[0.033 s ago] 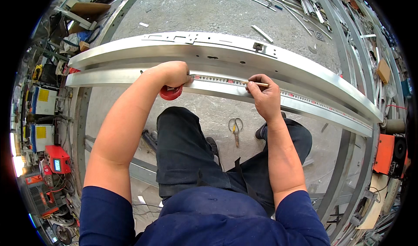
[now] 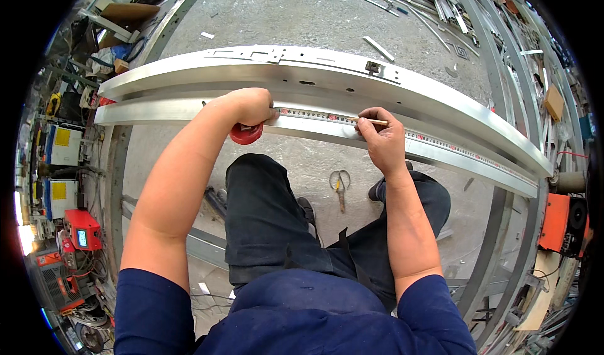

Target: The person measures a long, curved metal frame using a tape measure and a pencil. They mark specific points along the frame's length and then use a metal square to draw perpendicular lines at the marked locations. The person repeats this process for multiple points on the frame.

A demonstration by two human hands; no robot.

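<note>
Beyond the worker's knees (image 2: 253, 169), along the nearer long silver metal profile (image 2: 314, 130), a pale printed tape blade (image 2: 306, 114) lies drawn out, no marking visible yet, bent left hand (image 2: 255, 106) and curled right hand (image 2: 384, 138) over it, the first beside a round red tape case (image 2: 245, 135), grip hidden from me, the second pinching a thin tan stick (image 2: 376, 122)
</note>
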